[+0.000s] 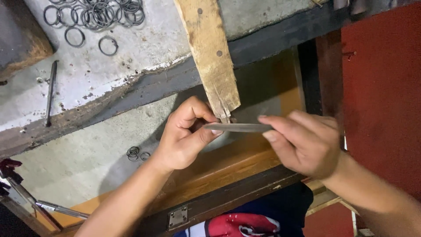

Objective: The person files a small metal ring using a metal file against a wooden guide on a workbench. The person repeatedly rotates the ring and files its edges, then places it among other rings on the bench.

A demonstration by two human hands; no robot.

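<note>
Hands' grip: right hand point(302, 142) pinching flat grey metal file point(239, 127), left hand point(186, 134) pinched at splintered wooden peg point(215, 57).

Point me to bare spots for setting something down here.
Free: grey lower surface between small rings and left hand; upper bench between rod and wooden peg. Crowded: ring pile top left, and around the file in right hand.

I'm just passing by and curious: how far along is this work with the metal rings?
Done, it seems: a heap of metal rings lies on the upper ledge. In hand: the left hand pinches something small against the tip of the wooden peg, too hidden to name, while the right hand holds a flat file across it. Possibly left: a few rings on the lower ledge.
</note>
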